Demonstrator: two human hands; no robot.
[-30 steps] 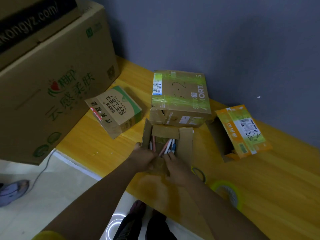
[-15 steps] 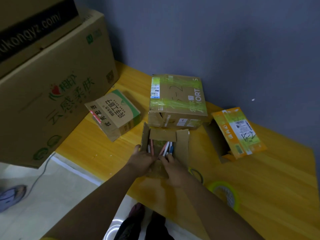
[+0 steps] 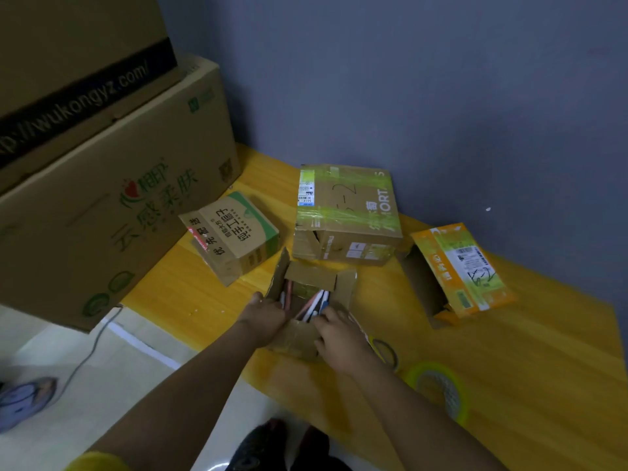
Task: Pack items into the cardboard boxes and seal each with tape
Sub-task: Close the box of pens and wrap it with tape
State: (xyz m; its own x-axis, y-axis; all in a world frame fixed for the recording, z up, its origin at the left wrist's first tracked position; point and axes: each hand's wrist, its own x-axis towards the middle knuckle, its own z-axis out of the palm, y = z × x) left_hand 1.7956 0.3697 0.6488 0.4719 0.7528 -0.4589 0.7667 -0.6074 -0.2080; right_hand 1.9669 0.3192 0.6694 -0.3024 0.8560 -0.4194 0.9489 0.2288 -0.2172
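Observation:
A small open cardboard box (image 3: 345, 288) stands near the front edge of the yellow table (image 3: 509, 351), its flaps up. Pens (image 3: 317, 305) lie inside it. My left hand (image 3: 266, 317) grips the box's left side at the near flap. My right hand (image 3: 338, 336) holds the near flap from the right, fingers curled over its edge. A green tape roll (image 3: 438, 390) lies on the table to the right of my right forearm. A thinner tape ring (image 3: 385, 351) sits just behind that wrist.
A taped box (image 3: 346, 212) stands behind the open one. A green-and-brown carton (image 3: 234, 236) is tilted at left, an orange box (image 3: 455, 270) lies open on its side at right. Large cartons (image 3: 102, 198) are stacked at far left. A grey wall is behind.
Both hands stay at the near flap of the small box with only slight shifts of the fingers. The camera has tilted a little.

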